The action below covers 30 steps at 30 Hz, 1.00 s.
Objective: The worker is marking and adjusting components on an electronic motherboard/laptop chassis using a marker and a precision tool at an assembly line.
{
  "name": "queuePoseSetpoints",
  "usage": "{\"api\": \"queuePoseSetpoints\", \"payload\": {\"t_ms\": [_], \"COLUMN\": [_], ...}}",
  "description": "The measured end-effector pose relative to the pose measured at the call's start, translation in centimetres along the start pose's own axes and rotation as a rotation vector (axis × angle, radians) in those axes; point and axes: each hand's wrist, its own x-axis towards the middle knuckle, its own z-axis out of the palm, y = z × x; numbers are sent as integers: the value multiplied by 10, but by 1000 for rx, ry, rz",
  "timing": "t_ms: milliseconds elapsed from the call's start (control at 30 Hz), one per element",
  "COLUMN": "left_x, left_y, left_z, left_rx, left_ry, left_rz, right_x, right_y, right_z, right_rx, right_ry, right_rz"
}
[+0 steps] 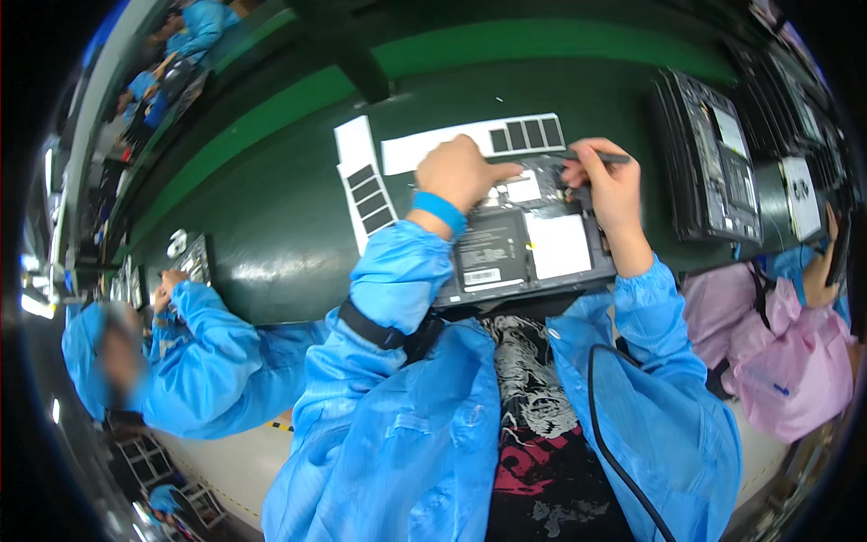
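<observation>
An opened device chassis, seemingly a laptop (488,291), lies in front of me, with a black battery (488,244) and a white rectangle (558,246) side by side in its near half. My left hand (459,170), a blue band at its wrist, rests over the far left part of the chassis. Its thumb stretches right, apart from the bent fingers, across the circuit area; the fingertips are hidden. Above the far right corner, my right hand (610,185) pinches a slim dark pen-like tool (615,159). The tool's working tip is hard to make out.
Two white strips with black rectangles, one upright (368,194) and one lying across (433,152), sit beyond and left of the chassis. Stacked opened chassis (713,163) stand at right. A co-worker in blue (226,361) sits left; another in pink (786,361) sits right. A black cable (598,415) hangs along my front.
</observation>
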Motion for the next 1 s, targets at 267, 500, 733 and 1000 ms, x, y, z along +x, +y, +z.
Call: {"api": "queuePoseSetpoints", "payload": {"t_ms": [267,500,733,1000], "left_x": [-92,-140,-165,-146], "left_y": [-27,-60,-90,-296], "left_z": [-22,27,-14,-92], "left_rx": [-331,-560,-901,-490], "left_ry": [252,176,418,962], "left_rz": [210,135,177,-225], "right_x": [-31,-85,-73,-27], "right_y": [-25,15,-14,21], "right_z": [-16,-44,-3,269], "right_rx": [-53,-283,-222,-364], "right_ry": [167,164,135,-90], "right_rz": [-130,28,-82,-266]}}
